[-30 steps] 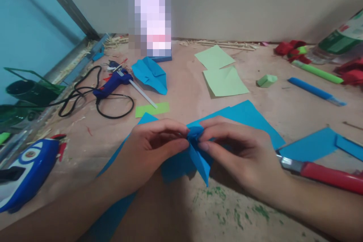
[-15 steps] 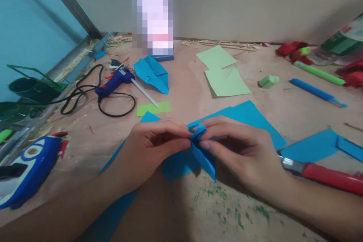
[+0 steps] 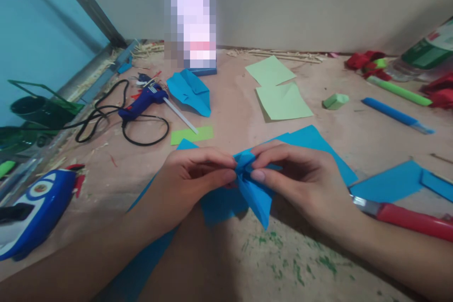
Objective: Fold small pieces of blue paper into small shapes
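Note:
Between both hands, above the worktop, is a piece of folded blue paper (image 3: 255,196), its pointed end hanging down toward me. My left hand (image 3: 193,177) pinches its left side between thumb and fingers. On the other side, my right hand (image 3: 300,177) grips it with thumb and forefinger close to the gathered middle. Beneath the hands lie larger blue paper sheets (image 3: 314,146), partly covered by my wrists and forearms. Another creased blue paper piece (image 3: 189,92) rests farther off, beyond my left hand.
A blue glue gun (image 3: 143,101) with a looped black cord lies left, near a green paper strip (image 3: 182,136). Pale green sheets (image 3: 283,100) sit ahead. Rightward are a red-handled tool (image 3: 414,219), a blue stick (image 3: 392,112) and a bottle (image 3: 430,54). A blue-white object (image 3: 42,212) stands left.
The folded blue paper has turned and spread a little, so its lower flap shows wider. Both hands keep their pinch with small finger shifts.

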`<state>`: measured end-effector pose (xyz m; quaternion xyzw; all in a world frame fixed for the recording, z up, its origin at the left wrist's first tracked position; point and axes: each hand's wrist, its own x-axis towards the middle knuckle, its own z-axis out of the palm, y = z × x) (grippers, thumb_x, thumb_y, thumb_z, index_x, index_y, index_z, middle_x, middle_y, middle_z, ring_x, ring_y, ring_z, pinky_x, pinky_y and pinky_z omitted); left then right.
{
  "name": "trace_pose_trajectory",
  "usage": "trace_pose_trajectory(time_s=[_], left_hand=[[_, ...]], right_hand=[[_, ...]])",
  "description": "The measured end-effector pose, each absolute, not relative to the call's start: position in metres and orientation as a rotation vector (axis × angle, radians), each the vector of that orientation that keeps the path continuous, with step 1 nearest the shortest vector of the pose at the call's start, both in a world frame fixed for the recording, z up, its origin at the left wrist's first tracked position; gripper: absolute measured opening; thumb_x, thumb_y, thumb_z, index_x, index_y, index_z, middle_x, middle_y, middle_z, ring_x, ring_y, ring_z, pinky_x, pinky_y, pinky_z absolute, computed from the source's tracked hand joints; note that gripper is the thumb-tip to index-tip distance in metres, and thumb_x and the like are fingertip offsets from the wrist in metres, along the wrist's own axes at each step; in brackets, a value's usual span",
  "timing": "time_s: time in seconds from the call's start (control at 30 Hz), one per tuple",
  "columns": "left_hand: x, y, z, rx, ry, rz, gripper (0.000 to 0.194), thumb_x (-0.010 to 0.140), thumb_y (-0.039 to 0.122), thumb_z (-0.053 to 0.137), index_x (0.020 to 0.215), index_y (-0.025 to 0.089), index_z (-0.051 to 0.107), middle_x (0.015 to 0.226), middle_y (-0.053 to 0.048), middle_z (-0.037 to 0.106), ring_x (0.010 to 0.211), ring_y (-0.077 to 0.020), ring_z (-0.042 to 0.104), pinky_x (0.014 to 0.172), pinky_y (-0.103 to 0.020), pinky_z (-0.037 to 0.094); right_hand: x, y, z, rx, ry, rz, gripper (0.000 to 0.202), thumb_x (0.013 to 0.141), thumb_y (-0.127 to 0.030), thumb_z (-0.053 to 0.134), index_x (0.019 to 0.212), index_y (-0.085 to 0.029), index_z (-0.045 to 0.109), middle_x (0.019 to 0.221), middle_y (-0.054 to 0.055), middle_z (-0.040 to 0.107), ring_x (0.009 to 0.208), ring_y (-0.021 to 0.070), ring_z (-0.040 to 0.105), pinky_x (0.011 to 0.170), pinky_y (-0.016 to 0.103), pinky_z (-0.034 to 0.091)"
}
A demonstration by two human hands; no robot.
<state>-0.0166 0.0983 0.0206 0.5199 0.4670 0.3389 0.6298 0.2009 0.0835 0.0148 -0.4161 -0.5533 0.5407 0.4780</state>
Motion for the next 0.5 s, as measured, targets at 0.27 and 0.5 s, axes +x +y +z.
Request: trace_pose_trajectory(time_s=[0.27, 0.5], left_hand=[[-0.0154, 0.0985, 0.02, 1.183, 1.007, 0.749, 0.009, 0.082, 0.022, 0.086, 0.091, 0.022, 0.084, 0.097, -0.004, 0.083, 0.088, -0.0197, 0.076, 0.079, -0.027, 0.062], [-0.0119, 0.0975, 0.0226, 1.202, 0.955, 0.788, 0.012, 0.081, 0.014, 0.084, 0.088, 0.023, 0.085, 0.093, -0.001, 0.082, 0.089, -0.0172, 0.075, 0.082, -0.025, 0.061]], right_hand=[[0.2013, 0.0813, 0.0207, -1.054, -1.501, 1.291, 0.005, 0.091, -0.02, 0.081, 0.086, -0.022, 0.079, 0.097, 0.003, 0.079, 0.09, 0.0182, 0.074, 0.077, 0.031, 0.057], [0.1996, 0.0776, 0.0166, -1.117, -1.376, 1.374, 0.01, 0.087, -0.025, 0.084, 0.083, -0.022, 0.076, 0.091, 0.002, 0.077, 0.084, 0.0179, 0.072, 0.072, 0.03, 0.057]])
